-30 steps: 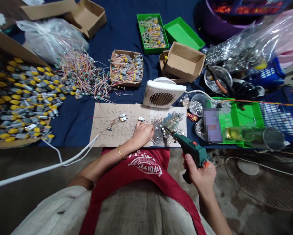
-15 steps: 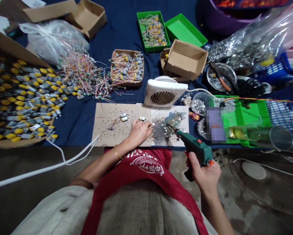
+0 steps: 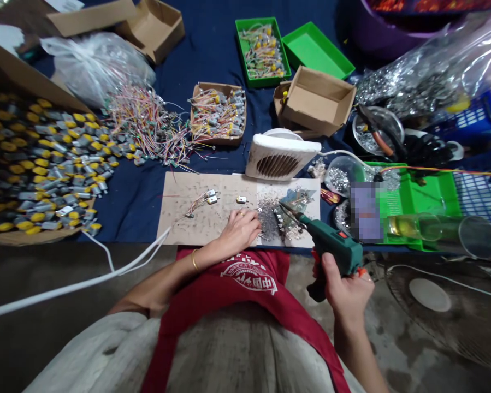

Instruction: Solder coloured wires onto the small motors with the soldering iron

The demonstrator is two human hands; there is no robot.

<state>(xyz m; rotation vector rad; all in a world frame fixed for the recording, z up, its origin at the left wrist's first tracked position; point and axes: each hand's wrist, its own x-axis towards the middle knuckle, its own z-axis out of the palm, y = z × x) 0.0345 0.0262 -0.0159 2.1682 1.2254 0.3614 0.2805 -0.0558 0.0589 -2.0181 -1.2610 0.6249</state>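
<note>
My right hand (image 3: 349, 292) is wrapped round the grip of a green soldering gun (image 3: 337, 245). Its thin tip points left over a heap of dark grains and scraps on the cardboard sheet (image 3: 179, 229). Close to the sheet's front edge rests my left hand (image 3: 242, 229), its fingers curled down and pressed together; whatever they hold is hidden. Just beyond those fingers lies a single small motor (image 3: 241, 200). Farther left on the cardboard are motors with wires attached (image 3: 208, 197).
Behind the sheet stands a white vent fan (image 3: 284, 155). Many motors fill a large carton (image 3: 44, 240) at left, beside a tangle of wires (image 3: 147, 123). Wired motors sit in a small box (image 3: 218, 139) and green tray (image 3: 265, 83). A clear cup (image 3: 478, 236) lies at right.
My left hand has drawn back slightly towards me, away from the single motor. The soldering gun's tip has shifted a little left over the scraps. The whole view has moved slightly.
</note>
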